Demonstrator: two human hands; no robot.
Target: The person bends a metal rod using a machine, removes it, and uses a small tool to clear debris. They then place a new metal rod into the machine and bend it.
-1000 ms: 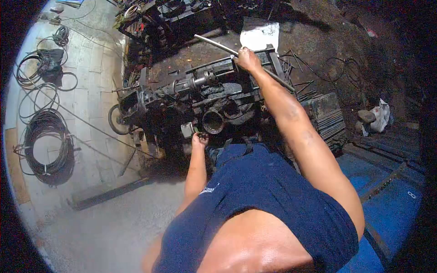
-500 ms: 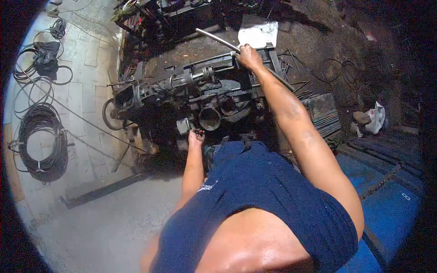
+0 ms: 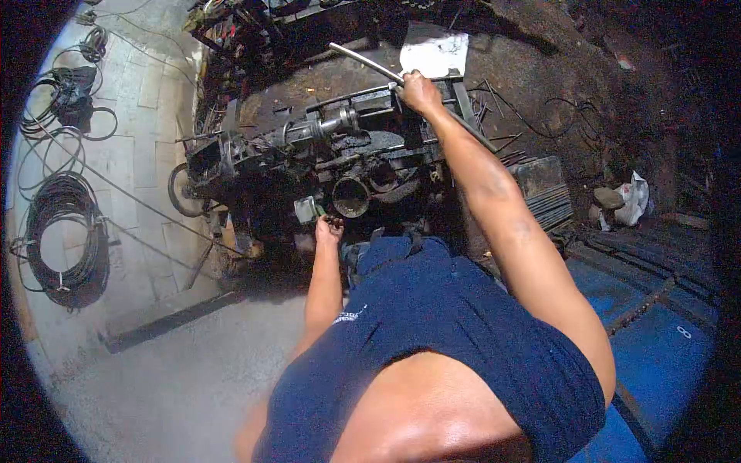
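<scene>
The floor (image 3: 147,163) carries a large black coil (image 3: 65,194), a long dark bar (image 3: 170,321) and a white sheet (image 3: 434,51).

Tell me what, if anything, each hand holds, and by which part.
The right hand grips the rod between its ends. The left hand is near the box; whether it holds anything, I can't tell.

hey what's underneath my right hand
Under your right hand is a metal rod, its bare end sticking out toward the picture's upper left. The gripped stretch and anything directly below it are covered.
</scene>
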